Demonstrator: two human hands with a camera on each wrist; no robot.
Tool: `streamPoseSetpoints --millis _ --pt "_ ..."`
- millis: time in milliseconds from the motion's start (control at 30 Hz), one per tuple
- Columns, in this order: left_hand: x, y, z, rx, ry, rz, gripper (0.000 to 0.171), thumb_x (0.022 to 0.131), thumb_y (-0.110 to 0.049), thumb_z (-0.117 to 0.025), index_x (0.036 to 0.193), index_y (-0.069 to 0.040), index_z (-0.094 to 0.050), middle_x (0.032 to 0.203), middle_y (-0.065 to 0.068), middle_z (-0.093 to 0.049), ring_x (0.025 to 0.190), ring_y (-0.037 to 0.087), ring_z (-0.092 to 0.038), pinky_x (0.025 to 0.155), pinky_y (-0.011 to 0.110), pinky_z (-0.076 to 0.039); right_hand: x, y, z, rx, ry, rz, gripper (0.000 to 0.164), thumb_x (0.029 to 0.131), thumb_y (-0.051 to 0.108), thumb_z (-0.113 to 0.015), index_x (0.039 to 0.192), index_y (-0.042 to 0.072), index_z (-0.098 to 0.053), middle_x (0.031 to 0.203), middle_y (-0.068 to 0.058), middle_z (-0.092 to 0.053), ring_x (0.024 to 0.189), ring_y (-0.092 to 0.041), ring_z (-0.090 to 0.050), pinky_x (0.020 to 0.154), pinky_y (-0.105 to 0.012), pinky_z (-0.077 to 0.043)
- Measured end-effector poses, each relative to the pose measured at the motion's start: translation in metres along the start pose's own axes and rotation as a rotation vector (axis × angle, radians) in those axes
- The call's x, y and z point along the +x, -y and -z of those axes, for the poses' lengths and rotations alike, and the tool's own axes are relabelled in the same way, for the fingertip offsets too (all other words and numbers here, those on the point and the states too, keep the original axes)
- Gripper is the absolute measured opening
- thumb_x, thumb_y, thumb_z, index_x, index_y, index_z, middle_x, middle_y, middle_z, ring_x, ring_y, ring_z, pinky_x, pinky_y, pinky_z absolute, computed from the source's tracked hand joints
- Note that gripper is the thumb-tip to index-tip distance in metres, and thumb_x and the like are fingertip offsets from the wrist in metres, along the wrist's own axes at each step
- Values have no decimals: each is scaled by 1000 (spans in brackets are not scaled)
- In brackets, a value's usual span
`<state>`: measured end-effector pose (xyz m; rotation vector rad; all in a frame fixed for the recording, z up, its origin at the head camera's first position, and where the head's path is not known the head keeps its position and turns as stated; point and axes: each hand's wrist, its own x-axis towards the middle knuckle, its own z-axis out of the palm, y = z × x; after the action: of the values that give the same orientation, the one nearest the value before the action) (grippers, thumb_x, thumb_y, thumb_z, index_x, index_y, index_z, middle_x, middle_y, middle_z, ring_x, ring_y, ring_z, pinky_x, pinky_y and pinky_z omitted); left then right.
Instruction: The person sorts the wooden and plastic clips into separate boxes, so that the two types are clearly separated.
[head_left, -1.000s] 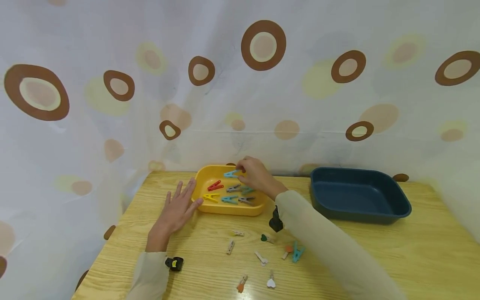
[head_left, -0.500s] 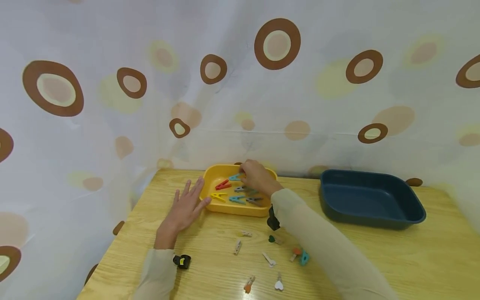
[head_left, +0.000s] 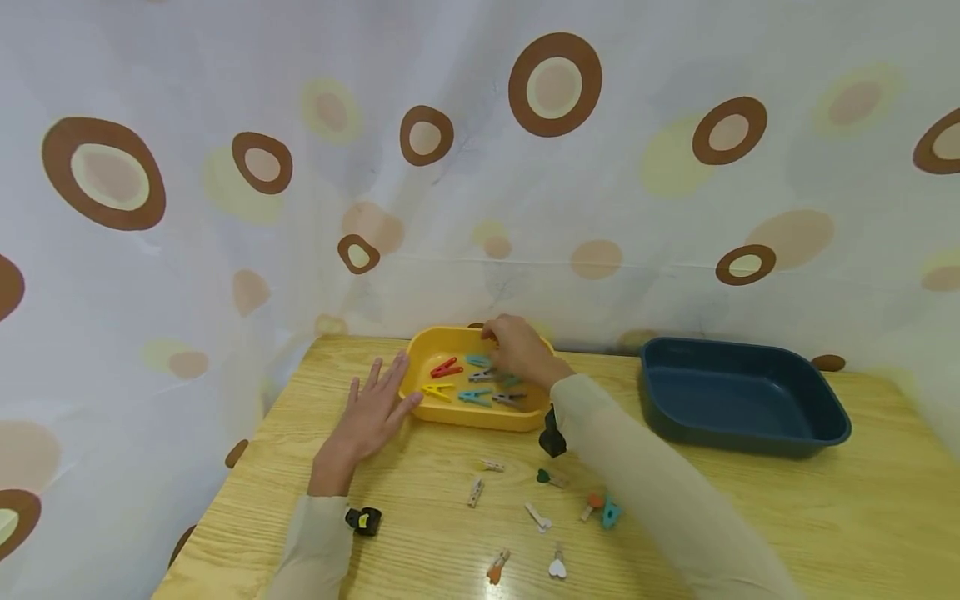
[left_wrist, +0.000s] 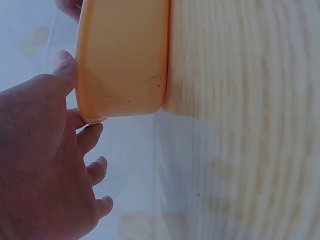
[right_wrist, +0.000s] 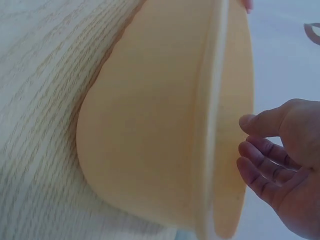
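My right hand (head_left: 517, 348) hovers over the right half of a yellow plastic basin (head_left: 450, 414). In the right wrist view its thumb and fingers (right_wrist: 255, 175) are loosely bent with nothing between them. Below its fingertips a light blue clothespin (head_left: 477, 361) lies in the basin. Around that one are a red clothespin (head_left: 447, 367), a yellow clothespin (head_left: 437, 391), a grey clothespin (head_left: 508, 400) and several others. My left hand (head_left: 371, 417) rests at the basin's left end, fingers spread; the left wrist view shows its thumb and index fingertip at the rim (left_wrist: 90, 121).
A dark blue basin (head_left: 742, 442) stands on the table (head_left: 420, 517) to the right. Nearer me lie several small wooden clothespins, among them one with a white heart (head_left: 557, 567) and one with a green heart (head_left: 543, 477). A teal clothespin (head_left: 611, 512) is by my right sleeve.
My right hand has lowered the light blue clothespin into the yellow basin and let it go, then risen slightly. The left hand stays at the rim. The head view has shifted a little.
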<state>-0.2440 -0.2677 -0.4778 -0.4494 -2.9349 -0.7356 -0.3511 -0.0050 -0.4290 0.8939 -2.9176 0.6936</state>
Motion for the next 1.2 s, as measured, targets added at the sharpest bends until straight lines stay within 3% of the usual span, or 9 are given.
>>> streamPoseSetpoints --millis 200,400,833,1200 --pt "1 0 -1 3 -1 -1 72 111 -47 -40 166 -8 -14 170 12 -17 156 41 -5 116 73 -2 -17 -12 13 44 -105 21 22 95 2 -70 116 -4 -72 109 -17 -69 96 -29 -66 86 -40 -56" --pt "0 1 -1 -2 8 11 72 111 -46 -40 166 -9 -13 171 10 -14 156 41 -3 117 71 -1 -43 -22 23 57 -187 114 17 93 3 -72 109 -4 -73 104 -18 -70 91 -32 -69 82 -42 -58" --pt "-1 2 -3 -13 12 3 73 111 -47 -39 166 -8 -12 170 12 -15 156 43 -5 117 71 0 -125 -29 40 153 -176 119 24 98 9 -70 122 3 -71 114 -13 -70 98 -28 -68 80 -46 -59" --pt "0 -5 1 -10 10 -4 71 111 -43 -40 165 -5 -13 170 16 -16 155 46 -6 116 73 -1 -193 -38 34 222 -245 117 27 96 11 -73 123 9 -71 116 -5 -70 99 -25 -69 74 -36 -59"
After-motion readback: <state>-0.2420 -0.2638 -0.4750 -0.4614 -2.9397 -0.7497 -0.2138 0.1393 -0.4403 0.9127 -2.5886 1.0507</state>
